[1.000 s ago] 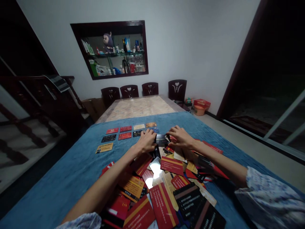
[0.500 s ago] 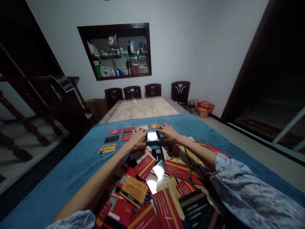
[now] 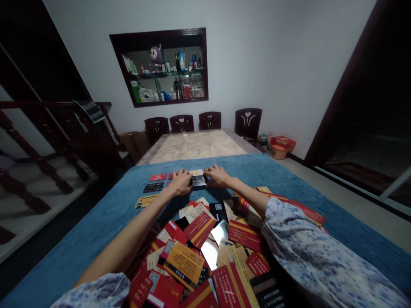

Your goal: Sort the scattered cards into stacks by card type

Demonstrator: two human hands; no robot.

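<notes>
A dark card [image 3: 199, 181] lies between my hands on the blue cloth [image 3: 105, 218], just in front of a cream card [image 3: 197, 172]. My left hand [image 3: 181, 183] pinches its left edge with bent fingers, and my right hand [image 3: 218, 176] grips the right edge. Left of them, laid out in rows, are a red card [image 3: 158, 177], a black card [image 3: 153, 188] and a yellow card [image 3: 146, 201]. My left hand partly covers further red cards in these rows. Below my wrists spreads a loose heap of overlapping cards, among them an orange card [image 3: 183, 262] and a red card [image 3: 199, 229].
The cloth covers the near part of a long table [image 3: 199, 143]. Several dark chairs [image 3: 248, 122] stand around its far end. A wall shelf [image 3: 165, 72] holds bottles and a plush toy. On the floor at right is an orange bucket [image 3: 278, 152].
Both hands have shifted left and slightly away from me with the dark card, which now sits against the cream card. The bright glare on its face has gone.
</notes>
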